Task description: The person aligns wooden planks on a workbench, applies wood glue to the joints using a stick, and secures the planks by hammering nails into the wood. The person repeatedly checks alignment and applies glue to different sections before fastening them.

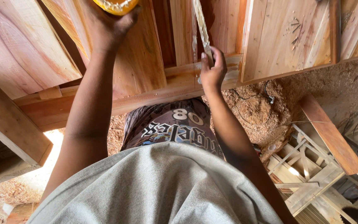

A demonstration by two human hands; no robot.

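With the left hand [108,25] closed around the yellow tape measure case [116,5] and the right hand [213,70] pinching the tape blade [201,29] against the wooden panel [146,66], the blade likely wants keeping taut — flat, square to the boards — for a true reading.

I count my two hands: the left hand [112,25] wraps one yellow tape case [116,5], the right hand [213,70] pinches one tape blade [201,29]. One rail [154,93] runs across under the upright boards [137,62]; at least seven show, though the edges cut some off. One loose plank [332,135] leans at right, above one slatted frame [307,166]. One cord [266,93] lies in the sawdust [249,112].
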